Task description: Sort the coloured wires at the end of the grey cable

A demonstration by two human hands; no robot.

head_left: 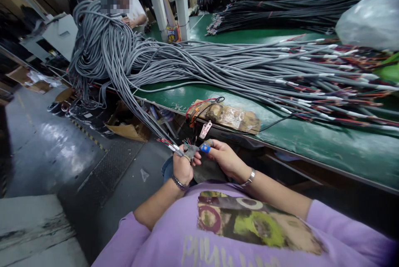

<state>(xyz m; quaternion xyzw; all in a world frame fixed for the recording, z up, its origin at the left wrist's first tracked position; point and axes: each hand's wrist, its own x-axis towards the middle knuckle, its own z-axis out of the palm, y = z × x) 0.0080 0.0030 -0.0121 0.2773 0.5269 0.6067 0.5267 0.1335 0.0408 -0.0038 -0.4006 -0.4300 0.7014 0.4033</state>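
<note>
My left hand is closed around the ends of a few grey cables whose coloured inner wires stick out past my fingers. My right hand, with a blue-taped fingertip, pinches at the same wire ends right beside the left hand. Both hands sit just below the edge of the green table. The cables run up from my hands to a big grey cable bundle draped over the table.
A taped cardboard block with red and black wires lies on the table's near edge. Black cable bundles lie at the back, a plastic bag at the right. Another person sits at the far end. Cardboard boxes stand under the table.
</note>
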